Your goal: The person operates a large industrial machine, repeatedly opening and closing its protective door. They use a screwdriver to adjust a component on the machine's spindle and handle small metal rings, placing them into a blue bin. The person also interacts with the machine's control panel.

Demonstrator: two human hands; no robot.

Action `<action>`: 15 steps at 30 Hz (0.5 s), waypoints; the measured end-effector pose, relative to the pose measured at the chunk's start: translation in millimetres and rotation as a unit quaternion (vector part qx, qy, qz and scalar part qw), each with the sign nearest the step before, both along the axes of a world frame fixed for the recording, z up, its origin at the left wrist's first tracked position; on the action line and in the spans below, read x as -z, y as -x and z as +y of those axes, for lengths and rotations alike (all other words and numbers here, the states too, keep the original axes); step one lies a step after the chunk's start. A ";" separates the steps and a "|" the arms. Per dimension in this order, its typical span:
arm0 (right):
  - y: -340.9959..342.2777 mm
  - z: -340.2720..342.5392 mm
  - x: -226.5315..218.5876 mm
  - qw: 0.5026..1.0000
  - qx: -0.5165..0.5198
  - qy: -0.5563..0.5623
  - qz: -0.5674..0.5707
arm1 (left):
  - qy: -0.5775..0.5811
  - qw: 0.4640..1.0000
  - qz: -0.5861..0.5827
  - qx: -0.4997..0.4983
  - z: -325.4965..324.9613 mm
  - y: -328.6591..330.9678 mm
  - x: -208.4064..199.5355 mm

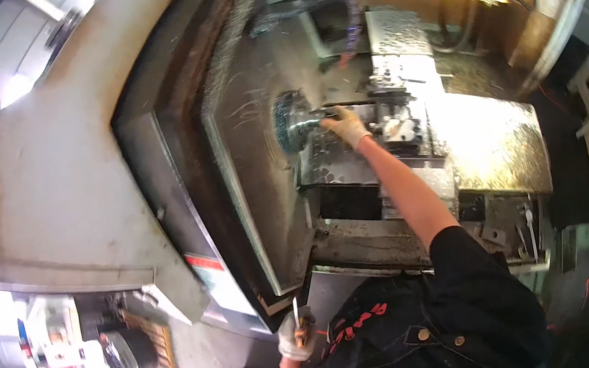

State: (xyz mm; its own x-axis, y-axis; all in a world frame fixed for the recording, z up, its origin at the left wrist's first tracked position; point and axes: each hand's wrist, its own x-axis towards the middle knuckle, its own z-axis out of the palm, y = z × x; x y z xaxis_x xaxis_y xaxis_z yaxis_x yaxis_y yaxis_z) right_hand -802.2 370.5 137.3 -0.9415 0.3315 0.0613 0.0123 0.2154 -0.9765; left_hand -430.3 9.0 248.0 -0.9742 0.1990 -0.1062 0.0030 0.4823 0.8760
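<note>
My right hand [345, 125], in a pale glove, reaches far forward into a lathe. Its fingers close around the end of a small metal part [319, 119] that sticks out of the round chuck [292, 123]. The glove covers much of that part. Low in the view, near the machine's front edge, my left hand [294, 337] is gloved too and closed on a small tool [301, 332] with an orange-brown body. A thin pale shaft points up from this tool; its exact kind is unclear.
Right of the chuck stands the tool post [400, 127] on its carriage, close to my right wrist. A shiny wet metal cover [494, 143] lies farther right. The large machine door [57, 161] rises at left. Hand tools [524, 231] lie at the lower right.
</note>
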 end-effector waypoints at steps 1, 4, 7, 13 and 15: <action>-26.4 -42.7 -53.4 0.988 -0.092 0.116 -0.054 | -0.066 0.993 -0.050 -0.088 -19.3 -23.9 -9.0; -10.9 -9.7 -17.5 0.997 -0.024 0.060 -0.033 | -0.132 0.984 0.087 -0.083 -45.7 -10.7 -58.5; -27.2 -23.4 -48.5 0.995 -0.055 -0.084 0.014 | -0.046 0.981 -0.017 -0.188 -115.9 -10.7 -105.3; -9.7 -22.2 -31.3 0.997 -0.053 -0.044 -0.021 | 0.215 0.919 0.263 -0.199 -140.6 68.9 -161.1; -11.2 -12.1 -28.5 0.995 -0.064 -0.069 0.018 | 0.285 0.886 0.320 -0.179 -138.6 84.4 -164.1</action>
